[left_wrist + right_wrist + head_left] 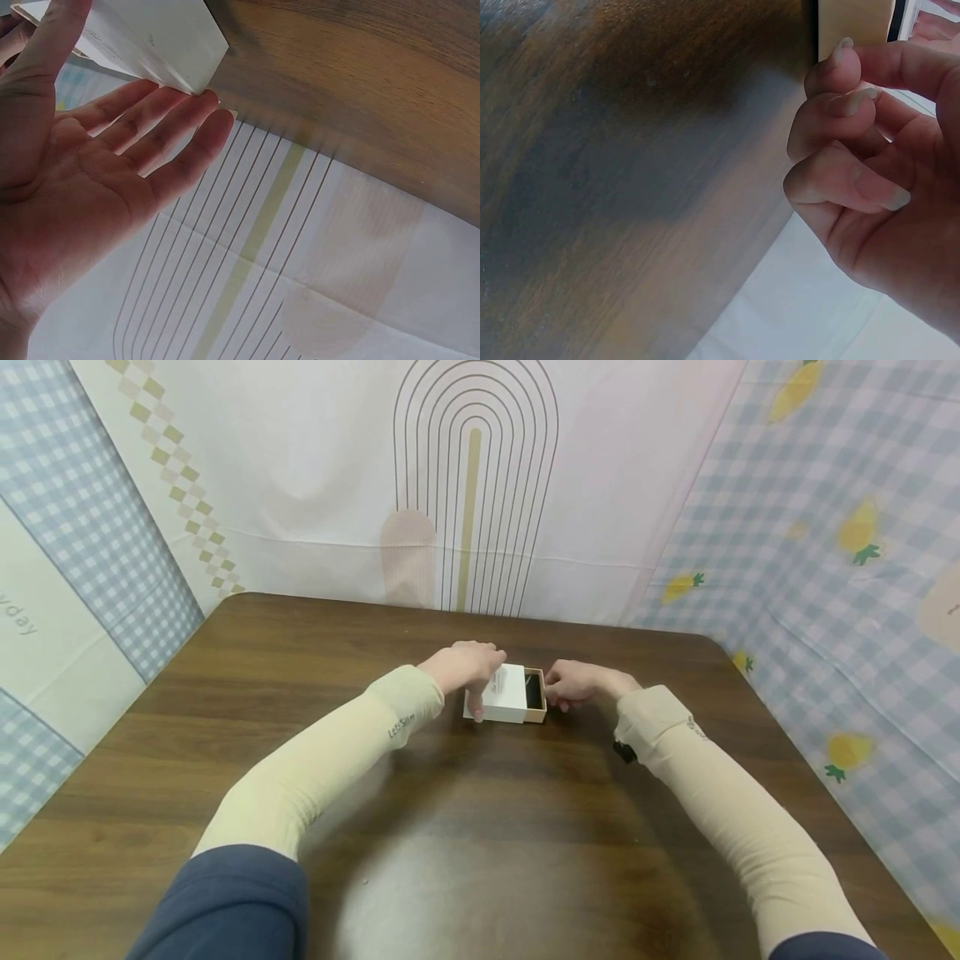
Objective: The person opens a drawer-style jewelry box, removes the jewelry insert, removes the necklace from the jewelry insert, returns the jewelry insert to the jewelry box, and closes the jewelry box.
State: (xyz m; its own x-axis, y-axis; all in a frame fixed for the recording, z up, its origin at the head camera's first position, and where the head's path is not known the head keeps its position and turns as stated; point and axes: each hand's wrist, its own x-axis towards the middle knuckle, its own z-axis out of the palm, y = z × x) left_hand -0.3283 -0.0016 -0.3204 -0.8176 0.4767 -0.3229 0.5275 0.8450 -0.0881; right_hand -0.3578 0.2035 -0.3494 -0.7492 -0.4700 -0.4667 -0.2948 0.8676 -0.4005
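Note:
A small white sliding box [506,695] lies on the table, its brown inner tray [535,716] partly out at the right end. Something black [533,690] shows inside the tray. My left hand [467,668] grips the white sleeve across its width, thumb on the near side and fingers along the far side. In the left wrist view, the fingertips of that hand [112,157] touch the sleeve [161,41]. At the tray's outer end, my right hand [576,682] pinches the edge; its other fingers curl inward in the right wrist view.
The box sits toward the back of a dark brown wooden table [480,827]. Behind the table hangs a white patterned cloth [322,460], and a blue checked cloth with yellow fruit [817,568] hangs along the right side.

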